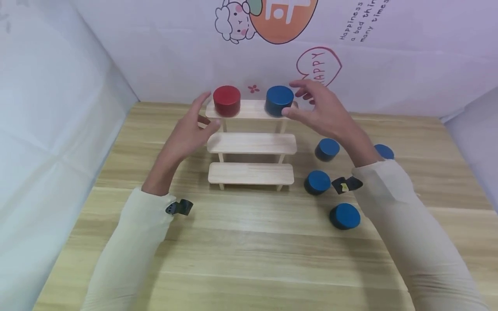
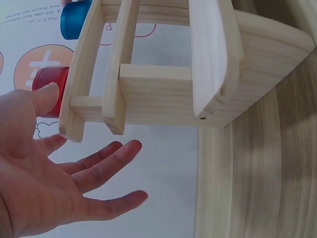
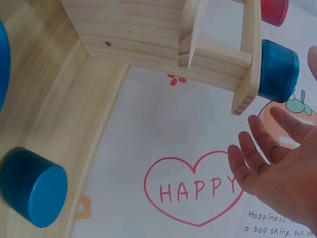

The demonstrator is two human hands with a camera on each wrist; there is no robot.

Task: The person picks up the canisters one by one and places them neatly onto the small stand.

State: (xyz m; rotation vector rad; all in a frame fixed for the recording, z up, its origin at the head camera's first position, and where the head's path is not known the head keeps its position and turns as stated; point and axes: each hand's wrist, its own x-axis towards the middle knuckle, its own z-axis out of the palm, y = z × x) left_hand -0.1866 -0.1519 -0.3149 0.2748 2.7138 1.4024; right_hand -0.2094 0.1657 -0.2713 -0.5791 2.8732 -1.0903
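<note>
Red cylinder point(image 1: 227, 101) just beside left grip point(image 1: 189, 133), blue cylinder point(image 1: 279, 101) just beside right grip point(image 1: 323, 109); both spread apart

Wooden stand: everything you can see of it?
The wooden stand has three stepped shelves of what looks like pale, grained wood, corners rounded, highest at the back. A side panel shows a small screw or hole. It stands upright on the wood-grain table before a printed sheet. The top shelf bears a red cylinder left and a blue cylinder right; both lower shelves are bare. The left hand and right hand flank its top; contact is unclear.
</note>
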